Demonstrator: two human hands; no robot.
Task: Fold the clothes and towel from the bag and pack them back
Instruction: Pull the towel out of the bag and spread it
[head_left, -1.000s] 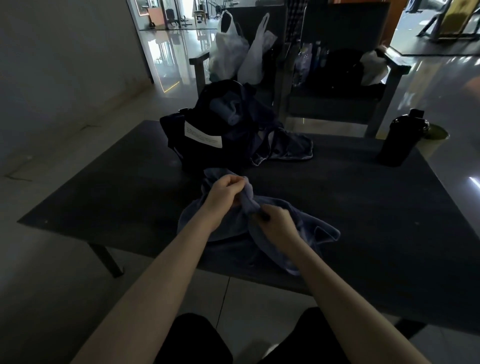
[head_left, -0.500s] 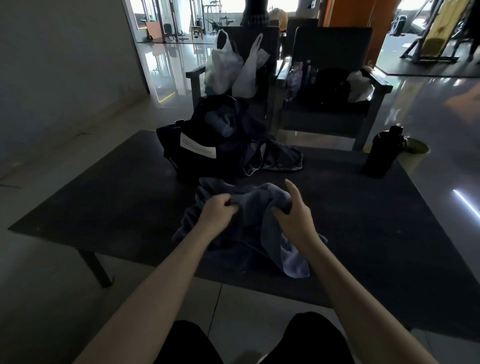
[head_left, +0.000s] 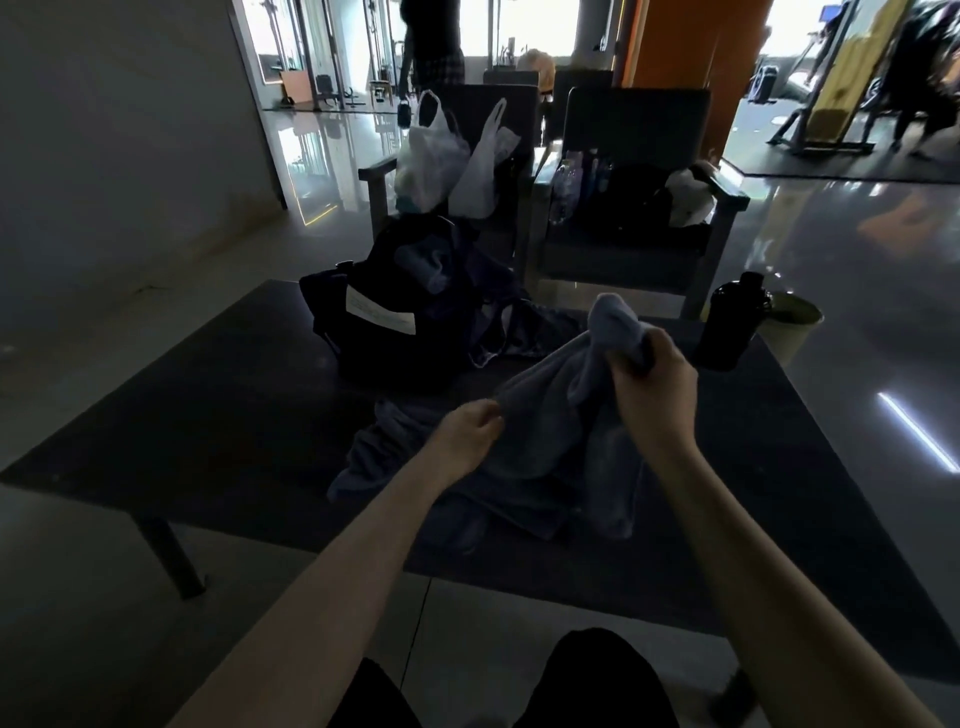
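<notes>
Above the middle of the dark bench (head_left: 218, 415), our right hand (head_left: 655, 395) was raised with its grip closed tight around a bunched corner of the blue-grey towel (head_left: 550, 421), the gathered end poking up past the knuckles. Our left hand (head_left: 467, 439) sat lower and nearer to us, its grip pinched narrow on another edge of the same towel, so the cloth ran up in a slack slope from the left hand to the right. The rest of the towel hung down and lay rumpled on the bench between our forearms, with one fold reaching toward the near edge.

Just behind the towel stood the dark bag (head_left: 384, 332), open at the top, a white label across its side and clothing bulging out of the mouth. A dark garment (head_left: 524, 332) spilled from the bag onto the bench, lying between the bag and our right hand. Well to the right, near the far corner of the bench, stood a black bottle (head_left: 732, 322). Beyond the bench were two dark armchairs (head_left: 634, 208); the left one carried white plastic bags (head_left: 447, 161). The room was dim, and we could not tell the garment's type.
</notes>
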